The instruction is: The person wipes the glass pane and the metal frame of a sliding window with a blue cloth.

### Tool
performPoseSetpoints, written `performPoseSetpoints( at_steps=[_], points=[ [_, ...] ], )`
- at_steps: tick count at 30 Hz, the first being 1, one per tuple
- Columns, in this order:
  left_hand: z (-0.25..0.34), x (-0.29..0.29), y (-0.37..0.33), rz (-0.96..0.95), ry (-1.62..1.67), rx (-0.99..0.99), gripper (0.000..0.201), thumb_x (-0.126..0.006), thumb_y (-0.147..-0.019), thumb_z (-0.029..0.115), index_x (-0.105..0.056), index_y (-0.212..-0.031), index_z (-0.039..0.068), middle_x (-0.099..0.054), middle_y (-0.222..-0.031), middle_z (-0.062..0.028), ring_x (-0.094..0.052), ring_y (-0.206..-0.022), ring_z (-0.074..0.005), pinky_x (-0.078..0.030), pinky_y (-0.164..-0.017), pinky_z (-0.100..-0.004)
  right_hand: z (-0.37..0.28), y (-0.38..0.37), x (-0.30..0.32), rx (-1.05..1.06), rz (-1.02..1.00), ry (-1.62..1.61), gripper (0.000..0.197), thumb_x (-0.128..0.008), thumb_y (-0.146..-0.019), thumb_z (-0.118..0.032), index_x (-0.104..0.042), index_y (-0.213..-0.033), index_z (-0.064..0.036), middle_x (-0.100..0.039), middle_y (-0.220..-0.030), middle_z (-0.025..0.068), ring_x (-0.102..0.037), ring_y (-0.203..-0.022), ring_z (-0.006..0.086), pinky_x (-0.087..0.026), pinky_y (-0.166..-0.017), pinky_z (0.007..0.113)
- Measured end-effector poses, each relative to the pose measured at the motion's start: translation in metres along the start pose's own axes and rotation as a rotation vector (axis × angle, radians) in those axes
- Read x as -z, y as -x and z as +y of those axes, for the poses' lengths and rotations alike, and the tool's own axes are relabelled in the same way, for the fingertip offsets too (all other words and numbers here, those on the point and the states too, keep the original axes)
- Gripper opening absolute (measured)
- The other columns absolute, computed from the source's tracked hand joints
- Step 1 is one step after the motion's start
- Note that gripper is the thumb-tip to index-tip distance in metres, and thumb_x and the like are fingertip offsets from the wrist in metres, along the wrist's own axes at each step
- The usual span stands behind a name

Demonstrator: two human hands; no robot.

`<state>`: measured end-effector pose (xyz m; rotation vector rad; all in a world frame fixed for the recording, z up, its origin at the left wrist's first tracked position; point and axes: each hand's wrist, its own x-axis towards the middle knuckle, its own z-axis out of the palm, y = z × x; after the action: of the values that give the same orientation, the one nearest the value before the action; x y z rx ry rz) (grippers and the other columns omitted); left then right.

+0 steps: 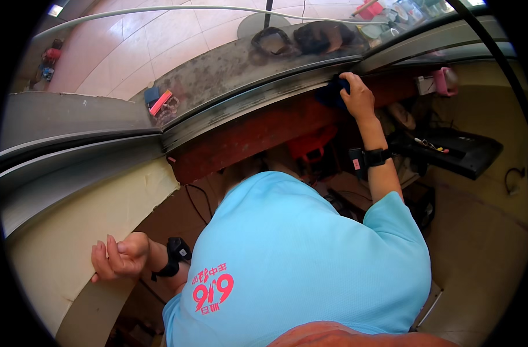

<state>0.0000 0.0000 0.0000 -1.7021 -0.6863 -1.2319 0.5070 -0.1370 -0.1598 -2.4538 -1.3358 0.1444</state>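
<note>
My right hand [358,97] reaches forward to the dark red ledge [264,130] beneath the window frame. Bunched under its curled fingers is a dark blue cloth [331,92], pressed down where the ledge meets the metal window track [235,101]. My left hand [120,258] hangs low at the left, over the edge of a cream-coloured panel [111,202]. Its fingers are loosely bent with the palm turned up, and nothing shows in them. Each wrist wears a black strap with a small device.
Beyond the glass, a grey sill bears a dark bag [323,37], a round dark-rimmed container [271,42] and small blue and red items. To the right are a pink object [446,81] and a tilted black tray-like panel [455,151]. Below the ledge hangs a red bag [312,147].
</note>
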Motion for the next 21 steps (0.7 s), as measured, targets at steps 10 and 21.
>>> performPoseSetpoints(
  at_steps=[10,21],
  points=[
    [-0.002,0.000,0.004,0.002,-0.003,-0.020,0.025,-0.040,-0.091,0.016,-0.059,-0.079,0.004,-0.056,-0.086,-0.0099,-0.058,-0.083,-0.0204,-0.022,-0.113,-0.0368,0.016,0.006,0.028,-0.033,-0.080,-0.590,0.032,-0.055,-0.073,-0.007,-0.064,-0.103,-0.0111,-0.067,-0.098,0.0108,-0.064,-0.091,0.0257,-0.049,-0.081,0.031],
    [-0.001,0.002,0.001,-0.010,0.061,0.002,0.021,-0.043,-0.089,0.013,-0.059,-0.080,0.004,-0.058,-0.088,-0.0113,-0.058,-0.086,-0.0202,-0.018,-0.114,-0.0368,0.001,-0.001,0.015,0.137,0.164,-0.101,0.032,-0.060,-0.074,-0.008,-0.061,-0.105,-0.0164,-0.062,-0.112,0.0014,-0.061,-0.098,0.0263,-0.051,-0.081,0.035]
  ],
)
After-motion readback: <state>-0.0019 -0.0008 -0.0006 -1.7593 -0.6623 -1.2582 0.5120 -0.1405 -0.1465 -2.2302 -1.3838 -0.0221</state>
